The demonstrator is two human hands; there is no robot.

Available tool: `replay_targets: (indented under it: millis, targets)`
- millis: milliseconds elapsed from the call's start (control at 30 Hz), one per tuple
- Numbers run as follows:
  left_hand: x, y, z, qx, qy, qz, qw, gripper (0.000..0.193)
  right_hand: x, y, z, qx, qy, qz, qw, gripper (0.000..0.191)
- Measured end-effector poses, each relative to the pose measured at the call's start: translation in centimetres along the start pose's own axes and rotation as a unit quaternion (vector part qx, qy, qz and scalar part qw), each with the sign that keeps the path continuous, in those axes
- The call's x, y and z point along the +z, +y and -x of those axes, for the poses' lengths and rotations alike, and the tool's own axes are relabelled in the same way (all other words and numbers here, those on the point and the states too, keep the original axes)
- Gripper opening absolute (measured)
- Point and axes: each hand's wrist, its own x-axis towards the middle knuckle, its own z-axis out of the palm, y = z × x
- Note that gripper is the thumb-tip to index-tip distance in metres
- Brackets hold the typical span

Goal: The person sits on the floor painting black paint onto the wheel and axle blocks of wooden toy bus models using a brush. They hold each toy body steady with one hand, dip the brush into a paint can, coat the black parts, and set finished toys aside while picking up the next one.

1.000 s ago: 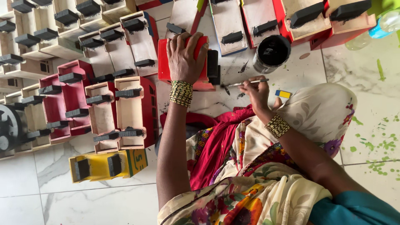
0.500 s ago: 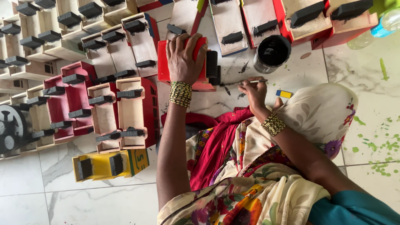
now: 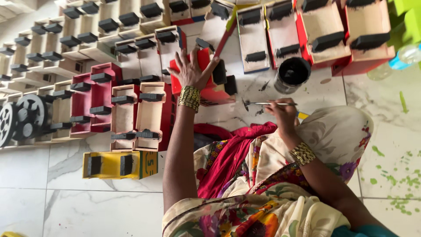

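Compared with the frame half a second earlier, little has shifted: the left hand (image 3: 190, 70) remains spread over the red toy body (image 3: 205, 77), and the right hand (image 3: 283, 113) with its brush (image 3: 263, 104) sits at much the same spot beside the paint pot (image 3: 293, 73), the brush tip perhaps a touch nearer the red piece.

Left to right across the marble floor (image 3: 66, 206): black wheels (image 3: 22, 118) lie at the far left edge; next come rows of unpainted and red wooden toy bodies (image 3: 127, 114) fitted with black blocks, apparently laid side by side so that painted parts stay apart; a single yellow toy body (image 3: 120, 164) lies nearer the person, clear of the rows.

At centre, the left hand, fingers splayed and pressing down, pins the red toy body against the floor, seemingly to steady it for the brush. The arm reaches straight forward, a gold bangle (image 3: 189, 97) at the wrist.

To the right, the right hand is closed in a pinch on the thin brush, held level and pointing left toward the red piece; the wrist is bent inward over the knee. The open pot of black paint stands just beyond it, within easy dipping reach. Green paint spatter (image 3: 401, 193) marks the floor at the right edge.
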Motion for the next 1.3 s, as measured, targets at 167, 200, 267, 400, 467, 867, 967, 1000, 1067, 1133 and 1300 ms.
replay_targets:
  millis: [167,200,267,400,467,867,967,1000,1067,1133,1300]
  targets:
    - [0.1,-2.5,3.3,-0.022,0.013,0.003,1.000,0.095,-3.2,-2.1,0.7,-0.034,-0.012,-0.035,0.999,0.015]
    - [-0.1,-2.9,4.5,-0.019,0.023,0.002,1.000,0.092,-3.6,-2.4,0.9,-0.042,-0.018,-0.041,0.998,0.015]
    - [-0.5,-3.7,7.4,-0.017,0.077,0.033,0.996,0.086,-4.1,-2.7,1.1,-0.048,-0.009,-0.030,0.998,0.014]
    - [-2.4,-4.7,11.4,-0.033,0.099,0.114,0.988,0.078,-4.1,-2.4,1.4,-0.046,0.002,-0.031,0.998,0.016]
    - [-2.9,-4.4,12.7,-0.042,0.093,0.086,0.991,0.080,-3.7,-2.1,1.4,-0.046,-0.011,-0.039,0.998,0.016]
    - [-0.6,-8.8,16.4,-0.069,0.134,0.266,0.952,0.066,-4.8,-5.8,2.1,-0.191,0.015,0.028,0.981,0.015]
    - [2.2,-10.4,16.1,-0.120,0.119,0.415,0.894,0.058,-4.0,-6.7,0.9,-0.200,-0.004,0.027,0.979,0.017]
    - [3.2,-10.6,15.9,-0.136,0.112,0.468,0.866,0.056,-3.7,-6.8,0.5,-0.202,-0.014,0.030,0.979,0.017]
    - [5.1,-10.7,15.8,-0.149,0.086,0.590,0.789,0.051,-3.1,-6.9,0.0,-0.199,-0.016,0.026,0.980,0.018]
    - [6.3,-10.6,15.2,-0.157,0.069,0.651,0.739,0.049,-2.7,-6.7,-0.2,-0.201,-0.024,0.034,0.979,0.018]
    - [7.3,-11.1,12.1,-0.159,0.007,0.665,0.730,0.057,-2.5,-5.8,0.9,-0.183,-0.050,0.076,0.979,0.016]
